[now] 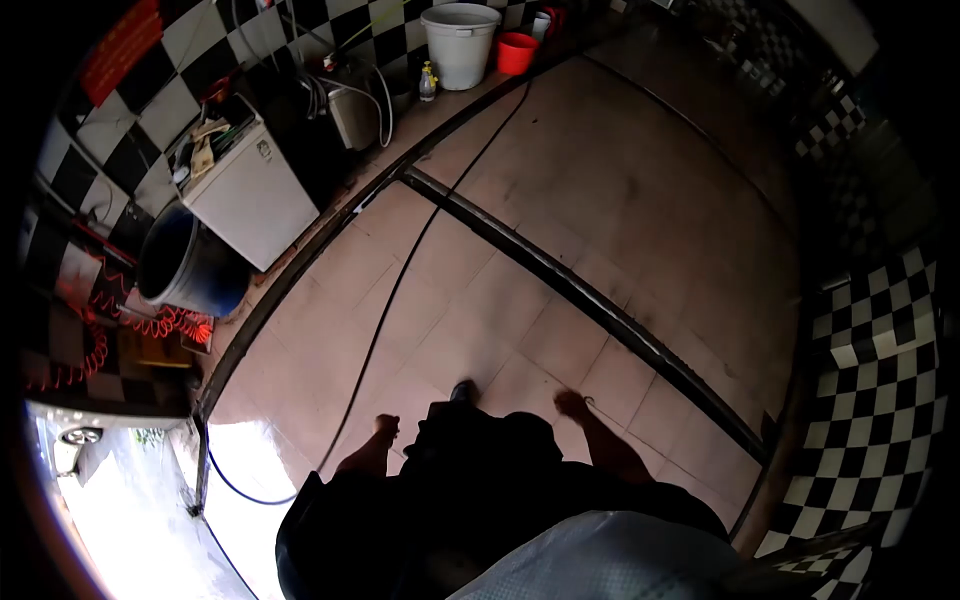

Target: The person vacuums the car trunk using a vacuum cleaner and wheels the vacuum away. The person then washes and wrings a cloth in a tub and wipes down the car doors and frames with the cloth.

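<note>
My left hand [386, 426] hangs low over the tiled floor [450, 310], with its fingers curled in. A small dark spot shows at its edge; whether it holds anything is hidden. On the other side, my right hand [572, 403] is also closed. A thin, pale curved thing [590, 401] shows beside its fingers, too small to name. Both hands are apart, on either side of my dark clothing [480, 450]. One dark shoe [463, 391] pokes out between them. The long black hose [392, 300] lies on the floor, nearest to my left hand.
A dark channel [590, 285] crosses the floor diagonally. Along the left wall stand a blue drum [215, 270], a white cabinet [265, 205], a grey bucket [461, 50], a red bucket [517, 54] and a spray bottle [428, 82]. A red coiled hose [170, 323] hangs near the bright opening.
</note>
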`<state>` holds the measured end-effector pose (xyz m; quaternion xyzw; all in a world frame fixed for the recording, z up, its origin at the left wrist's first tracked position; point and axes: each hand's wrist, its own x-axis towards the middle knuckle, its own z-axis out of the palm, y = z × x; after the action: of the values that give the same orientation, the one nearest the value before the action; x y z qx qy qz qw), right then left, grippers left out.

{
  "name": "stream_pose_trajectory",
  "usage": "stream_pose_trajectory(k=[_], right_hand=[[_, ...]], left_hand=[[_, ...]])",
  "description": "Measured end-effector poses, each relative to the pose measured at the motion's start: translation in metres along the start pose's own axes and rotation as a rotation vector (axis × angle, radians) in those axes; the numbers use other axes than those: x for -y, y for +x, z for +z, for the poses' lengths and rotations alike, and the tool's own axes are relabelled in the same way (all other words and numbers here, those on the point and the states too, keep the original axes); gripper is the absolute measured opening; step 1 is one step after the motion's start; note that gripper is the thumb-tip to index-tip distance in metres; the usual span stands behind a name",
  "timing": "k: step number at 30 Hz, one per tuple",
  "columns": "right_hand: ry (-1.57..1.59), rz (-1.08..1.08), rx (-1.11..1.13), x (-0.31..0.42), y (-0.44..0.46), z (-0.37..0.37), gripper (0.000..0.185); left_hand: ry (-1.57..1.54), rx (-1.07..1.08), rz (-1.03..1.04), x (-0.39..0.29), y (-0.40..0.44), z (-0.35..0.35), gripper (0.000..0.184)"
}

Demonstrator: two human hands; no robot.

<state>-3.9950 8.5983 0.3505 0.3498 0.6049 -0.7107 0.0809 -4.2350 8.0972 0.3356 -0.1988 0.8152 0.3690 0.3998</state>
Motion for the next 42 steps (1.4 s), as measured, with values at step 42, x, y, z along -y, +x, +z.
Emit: stream_pose_trajectory(k=[42], right_hand=[[0.255,0.816,-0.599,0.682,0.846,-0.492,0.025]], left_hand=[[-0.153,-0.102,0.487,-1.43,0.678,0.224,0.024]])
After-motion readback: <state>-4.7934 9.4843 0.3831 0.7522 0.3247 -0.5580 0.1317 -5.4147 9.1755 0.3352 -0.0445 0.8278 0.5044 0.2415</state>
